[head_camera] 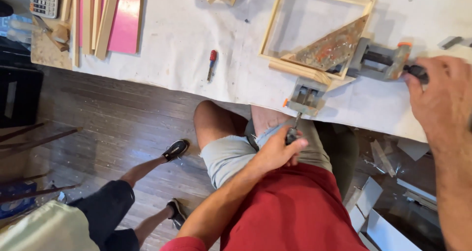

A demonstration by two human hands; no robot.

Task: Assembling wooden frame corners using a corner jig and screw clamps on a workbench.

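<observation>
Two hands work one grey metal corner clamp (344,71) that pinches the near corner of a pale square wooden frame (318,27) on the white-covered desk (187,39). The left hand (278,152), below the desk edge, has its fingers (297,145) curled shut round the dark handle of the clamp's near screw, which hangs off the edge; the right hand (440,98) reaches in from the right, fingers closed round the black handle of the other screw, just right of the orange-tipped jaw block. A paint-spattered triangular set square (337,47) lies inside the corner, up and left of the right fingers. Done well, I judge, each screw wants small, alternating turns, so that the mitred pieces stay flush against the set square rather than sliding past each other. Room is tight by the left fingers: the desk edge is just above them and the person's own knees in pale shorts just beside them. Well to the left of both hands lie a small red-handled screwdriver (212,64), loose wooden strips (98,19) on a pink board (129,17); another person's legs and black shoes (175,150) stand on the dark plank floor (108,118).
</observation>
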